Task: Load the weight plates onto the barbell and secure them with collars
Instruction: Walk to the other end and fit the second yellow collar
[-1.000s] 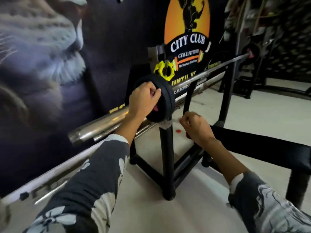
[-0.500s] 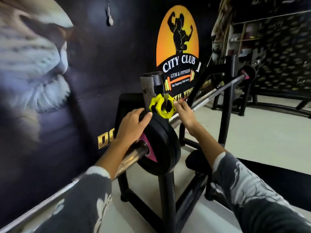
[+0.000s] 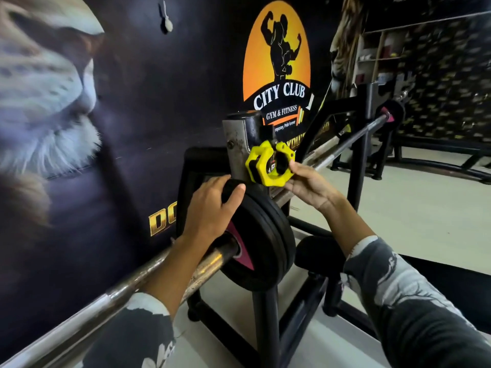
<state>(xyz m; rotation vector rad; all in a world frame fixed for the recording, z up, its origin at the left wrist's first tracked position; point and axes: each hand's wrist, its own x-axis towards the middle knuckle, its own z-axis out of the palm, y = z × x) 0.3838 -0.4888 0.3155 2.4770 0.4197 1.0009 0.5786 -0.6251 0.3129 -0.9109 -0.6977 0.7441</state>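
Two black weight plates with a pink centre sit on the near sleeve of the steel barbell, which rests across the black bench rack. My left hand lies over the top edge of the outer plate. My right hand grips a yellow collar just above the plates, next to the rack's metal upright. At the bar's far end another black plate is on the sleeve.
A dark wall with a lion mural and an orange gym logo runs close along the left. The black bench pad lies under my right forearm. Pale floor opens to the right, with racks and shelves behind.
My right hand rose from near the bench to the yellow collar and closed on it, pulling it off the upright. My left hand slid to the top edge of the plates.
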